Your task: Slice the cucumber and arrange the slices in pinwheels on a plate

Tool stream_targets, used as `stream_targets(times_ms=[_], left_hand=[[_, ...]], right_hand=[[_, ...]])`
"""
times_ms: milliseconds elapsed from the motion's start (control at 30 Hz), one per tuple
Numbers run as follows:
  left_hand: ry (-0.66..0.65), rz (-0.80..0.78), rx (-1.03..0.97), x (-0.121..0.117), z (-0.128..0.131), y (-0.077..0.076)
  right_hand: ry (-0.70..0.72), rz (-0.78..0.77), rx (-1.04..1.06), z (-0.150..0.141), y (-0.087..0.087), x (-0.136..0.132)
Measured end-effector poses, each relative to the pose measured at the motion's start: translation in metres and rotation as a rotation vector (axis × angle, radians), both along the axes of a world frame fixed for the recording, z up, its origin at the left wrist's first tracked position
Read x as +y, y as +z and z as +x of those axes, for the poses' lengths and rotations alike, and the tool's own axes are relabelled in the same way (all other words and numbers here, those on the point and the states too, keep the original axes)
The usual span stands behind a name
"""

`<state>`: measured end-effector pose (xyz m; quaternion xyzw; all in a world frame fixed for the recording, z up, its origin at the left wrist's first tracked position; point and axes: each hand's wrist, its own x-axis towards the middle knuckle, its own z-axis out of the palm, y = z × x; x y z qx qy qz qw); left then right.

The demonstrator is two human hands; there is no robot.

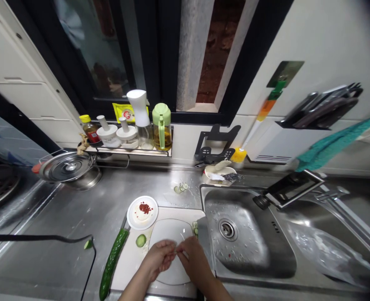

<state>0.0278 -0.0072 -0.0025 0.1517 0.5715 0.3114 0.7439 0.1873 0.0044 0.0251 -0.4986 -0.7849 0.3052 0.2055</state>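
My left hand [158, 259] and my right hand [192, 259] meet fingertip to fingertip over a white plate [170, 232] on the cutting board [126, 263]. Both hands have their fingers pinched together on something small that I cannot make out. A long green cucumber [112, 263] lies along the board's left edge. A cucumber slice [141, 240] rests just left of the plate. A small white dish with red bits [142, 212] sits behind the board.
A steel sink [250, 238] lies right of the board, with a plastic bag [325, 255] further right. Cucumber slices [181, 188] lie on the counter. A steel pot lid [66, 167] sits at the left; a rack of bottles [134, 129] stands under the window.
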Motion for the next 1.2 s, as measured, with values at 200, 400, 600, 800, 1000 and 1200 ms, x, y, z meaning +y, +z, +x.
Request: stream_targets(times_ms=[200,400,600,800,1000,1200], left_hand=[[-0.045,0.128,0.213,0.020,-0.004,-0.008],[-0.196,0.346,0.541,0.042,-0.009,-0.008],[-0.271,0.505,0.740,0.057,-0.012,-0.003],[-0.343,0.619,0.953,0.064,-0.009,0.004],[-0.411,0.637,1.075,0.064,-0.010,-0.001],[-0.381,0.640,1.109,0.061,-0.008,-0.006]], right_hand=[[-0.244,-0.315,0.069,-0.002,-0.010,0.007],[-0.425,-0.388,0.080,-0.013,-0.031,0.014],[-0.478,-0.354,0.047,-0.026,-0.043,0.025],[-0.467,-0.270,-0.023,-0.037,-0.045,0.035],[-0.426,-0.228,-0.103,-0.042,-0.041,0.039],[-0.371,-0.165,-0.181,-0.043,-0.040,0.039]])
